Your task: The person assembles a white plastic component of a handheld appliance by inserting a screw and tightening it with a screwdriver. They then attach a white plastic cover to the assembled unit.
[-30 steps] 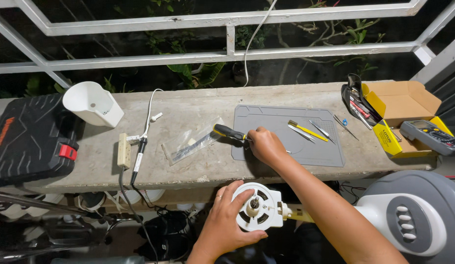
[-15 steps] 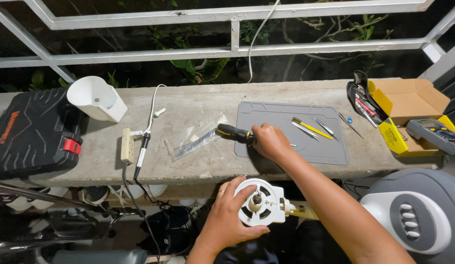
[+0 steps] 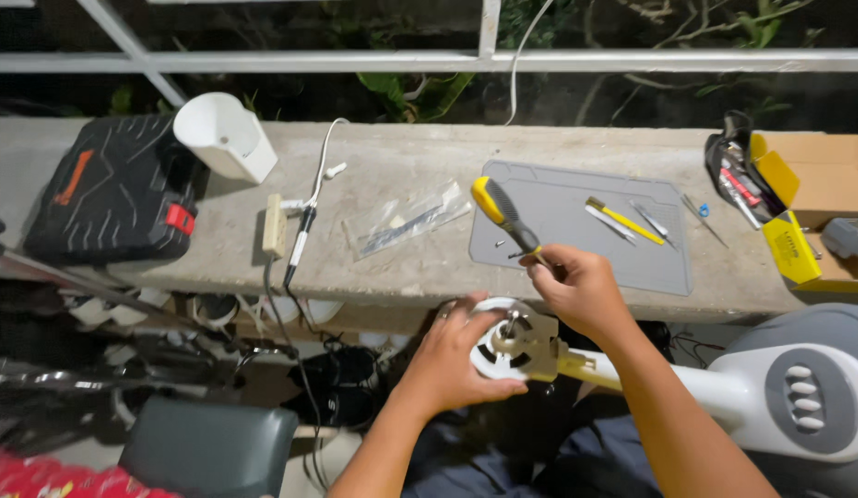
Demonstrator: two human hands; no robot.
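Below the concrete ledge (image 3: 401, 267), both hands busy
Right hand (image 3: 581, 290) grips yellow-black screwdriver (image 3: 504, 214); left hand (image 3: 452, 355) clasps round white motor housing (image 3: 512, 346)

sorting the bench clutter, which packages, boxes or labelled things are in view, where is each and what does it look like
Clear plastic bag: flat on the concrete ledge, left of the grey mat, long dark part inside.
Cardboard box: far right of the ledge, open, brown with yellow flaps.
Black tool case: far left of the ledge, closed, with an orange mark and red latch.
No screens or signs show.
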